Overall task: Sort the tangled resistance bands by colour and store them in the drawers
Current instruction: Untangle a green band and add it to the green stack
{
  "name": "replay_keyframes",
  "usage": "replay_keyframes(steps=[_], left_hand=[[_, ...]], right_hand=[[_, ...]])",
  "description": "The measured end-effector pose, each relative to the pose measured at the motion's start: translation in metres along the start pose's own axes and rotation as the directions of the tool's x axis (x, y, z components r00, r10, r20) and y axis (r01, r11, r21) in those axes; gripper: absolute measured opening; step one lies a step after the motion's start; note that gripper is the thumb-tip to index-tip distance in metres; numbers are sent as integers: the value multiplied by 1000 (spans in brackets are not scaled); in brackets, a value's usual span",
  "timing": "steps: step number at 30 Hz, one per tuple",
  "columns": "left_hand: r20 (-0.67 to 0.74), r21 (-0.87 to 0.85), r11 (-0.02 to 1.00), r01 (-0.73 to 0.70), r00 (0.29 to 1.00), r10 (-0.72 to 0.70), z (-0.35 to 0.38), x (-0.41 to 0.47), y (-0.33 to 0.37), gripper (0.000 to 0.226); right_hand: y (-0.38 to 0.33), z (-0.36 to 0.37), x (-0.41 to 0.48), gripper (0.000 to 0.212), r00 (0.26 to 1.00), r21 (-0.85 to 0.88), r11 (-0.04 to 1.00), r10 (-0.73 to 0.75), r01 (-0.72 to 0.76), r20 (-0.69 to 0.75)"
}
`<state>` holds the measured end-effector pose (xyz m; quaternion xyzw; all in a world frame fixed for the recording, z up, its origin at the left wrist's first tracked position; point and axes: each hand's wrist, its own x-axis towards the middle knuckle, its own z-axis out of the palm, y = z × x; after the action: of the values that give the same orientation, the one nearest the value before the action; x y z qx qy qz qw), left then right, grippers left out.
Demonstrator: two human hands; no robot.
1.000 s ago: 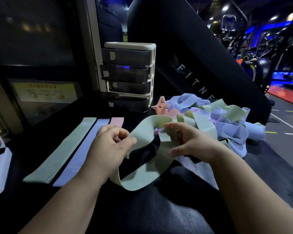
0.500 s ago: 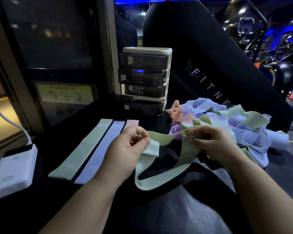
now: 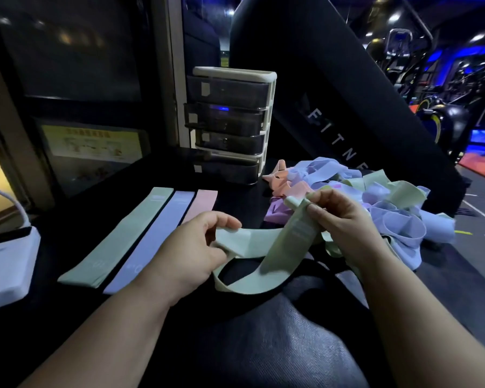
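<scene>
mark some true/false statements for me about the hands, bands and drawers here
1. The left hand and right hand both hold one green band. True.
2. The bands laid flat on the left are all green. False: a flat green band, a flat lilac band and a flat pink band lie side by side.
3. The tangled pile lies right of the drawers. True.
4. The unit has two drawers. False: four.

A white box (image 3: 6, 264) with a cable (image 3: 13, 202) lay on the worktop (image 3: 67, 317), well left of the left hand (image 3: 192, 247). Beyond the right hand (image 3: 345, 219) leaned a black pad (image 3: 333, 79) lettered FITNE, with exercise machines (image 3: 443, 119) to its right.
</scene>
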<state>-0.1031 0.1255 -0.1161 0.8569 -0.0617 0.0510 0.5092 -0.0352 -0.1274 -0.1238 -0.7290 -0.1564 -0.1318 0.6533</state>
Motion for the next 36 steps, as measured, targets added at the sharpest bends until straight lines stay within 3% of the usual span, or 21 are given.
replay_keyframes(steps=[6, 10, 13, 17, 21, 26, 31, 36], left_hand=[[-169, -34, 997, -65, 984, 58, 1, 4, 2, 14], [-283, 29, 991, -129, 950, 132, -7, 0, 6, 9], [-305, 1, 988, -156, 941, 149, -16, 1, 2, 5], [-271, -144, 982, -122, 959, 79, -30, -1, -9, 25], [-240, -225, 969, -101, 970, 45, -42, -7, -20, 19], [-166, -213, 975, -59, 986, 23, -65, -19, -33, 34], [-132, -168, 986, 0, 991, -22, -83, -25, -47, 24], [-150, -21, 1000, 9, 989, -12, -104, -29, -59, 14]], right_hand=[[-5, 1, -1, 21, 997, -55, 997, -56, 53, -58], [-4, -2, -1, 17, 983, -119, 989, -104, 87, -151], [-6, -2, -2, 19, 968, -49, 996, -86, 76, -235], [-4, 5, -3, 23, 964, -16, 997, -78, 76, -254], [2, 9, -1, 18, 969, -67, 997, -59, 44, -240], [2, 17, -1, 35, 963, -133, 990, 1, -38, -269], [-7, 32, 6, 15, 971, -75, 992, 80, -100, -227], [-16, 61, 24, 44, 984, -116, 984, 120, -136, -130]])
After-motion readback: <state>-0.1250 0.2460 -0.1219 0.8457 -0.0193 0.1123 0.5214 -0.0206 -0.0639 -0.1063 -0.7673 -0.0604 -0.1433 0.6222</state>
